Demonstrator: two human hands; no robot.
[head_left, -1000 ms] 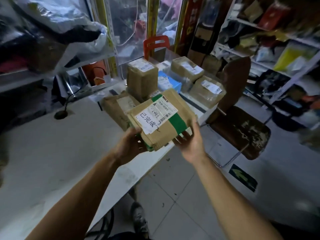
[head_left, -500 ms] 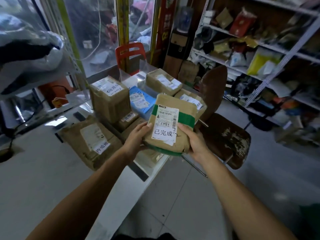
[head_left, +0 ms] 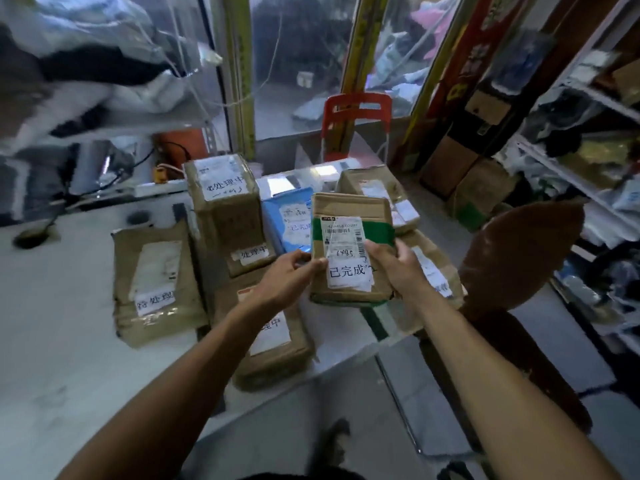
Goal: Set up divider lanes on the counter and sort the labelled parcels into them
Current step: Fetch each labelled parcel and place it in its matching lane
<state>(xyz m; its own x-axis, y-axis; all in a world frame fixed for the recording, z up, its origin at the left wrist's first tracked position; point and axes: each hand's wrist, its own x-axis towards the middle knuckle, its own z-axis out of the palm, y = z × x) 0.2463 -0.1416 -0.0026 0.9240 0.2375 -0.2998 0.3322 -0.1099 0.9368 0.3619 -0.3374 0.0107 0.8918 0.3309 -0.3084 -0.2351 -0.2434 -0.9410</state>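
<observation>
Left hand (head_left: 287,277) and right hand (head_left: 398,268) are gripping the green-taped parcel (head_left: 349,251) above the table (head_left: 69,358). Risk: it is hanging over crowded parcels, so misreading its label could be putting it in the wrong lane.

seven brown parcels (head_left: 157,282), one blue parcel (head_left: 287,220), two hands (head_left: 284,282), two chairs (head_left: 519,258)

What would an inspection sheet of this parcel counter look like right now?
Surface: white counter, bare at the near left.
Job's things: green-taped parcel held up; tall box, flat parcel, blue parcel and more on the counter. Dividers: nothing seen.
Clutter: bags on the upper left shelf.
Grips: left hand and right hand pinch the parcel's sides.
Cables: dark cord behind the counter.
Surroundings: red chair, brown chair, shelves.
</observation>
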